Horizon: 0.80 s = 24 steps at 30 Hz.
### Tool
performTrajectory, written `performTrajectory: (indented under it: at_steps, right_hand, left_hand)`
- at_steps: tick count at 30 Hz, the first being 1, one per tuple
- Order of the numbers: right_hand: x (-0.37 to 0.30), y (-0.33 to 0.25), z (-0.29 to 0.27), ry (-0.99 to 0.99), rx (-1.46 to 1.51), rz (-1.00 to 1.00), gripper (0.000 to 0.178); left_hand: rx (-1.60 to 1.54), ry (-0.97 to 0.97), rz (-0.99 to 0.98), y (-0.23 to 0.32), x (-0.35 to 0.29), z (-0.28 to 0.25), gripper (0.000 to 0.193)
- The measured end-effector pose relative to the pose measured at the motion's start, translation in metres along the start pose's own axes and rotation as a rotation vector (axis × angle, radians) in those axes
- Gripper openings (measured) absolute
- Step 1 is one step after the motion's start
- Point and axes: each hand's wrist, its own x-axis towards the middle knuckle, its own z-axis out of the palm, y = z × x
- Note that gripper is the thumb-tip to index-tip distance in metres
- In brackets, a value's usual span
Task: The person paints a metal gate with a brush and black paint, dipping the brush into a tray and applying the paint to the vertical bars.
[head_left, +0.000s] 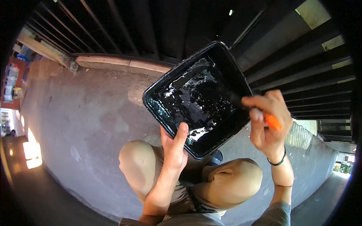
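Note:
A square black paint tray (pixel 196 96) is held up tilted above my knees, its inside coated with wet, glossy black paint. My left hand (pixel 175 148) grips its near left rim, thumb over the edge and the other fingers hidden beneath. At the tray's right side my right hand (pixel 269 116) is closed round a paintbrush with an orange handle (pixel 273 122). The brush's dark head reaches over the tray's right wall and is smeared by motion, so I cannot tell whether it touches the paint.
Black metal slats (pixel 301 79) rise ahead and to the right, close beyond the tray. A pale kerb (pixel 113 62) runs along their foot at the left. Under me lies a grey concrete floor (pixel 86 124). My bent knees (pixel 235 180) are just below the tray. A reddish shelf with items (pixel 13 81) stands far left.

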Motion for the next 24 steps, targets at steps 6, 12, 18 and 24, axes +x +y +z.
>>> performTrajectory:
  at_steps: [6,12,18,24]
  right_hand:
    - [0.013,-0.012,0.02,0.002,0.041,-0.162,0.024]
    - [0.025,-0.023,0.028,-0.052,0.099,-0.084,0.025]
    - [0.021,-0.012,0.032,-0.041,0.098,-0.082,0.021]
    - [-0.011,0.005,0.015,-0.003,0.224,0.198,0.017]
  left_hand:
    - [0.022,-0.012,0.054,0.006,-0.003,-0.002,0.078]
    - [0.029,-0.032,0.048,0.012,-0.003,-0.006,0.075]
    - [0.048,0.055,0.029,0.004,-0.005,-0.004,0.076]
    - [0.127,0.014,0.063,0.006,-0.003,0.01,0.062]
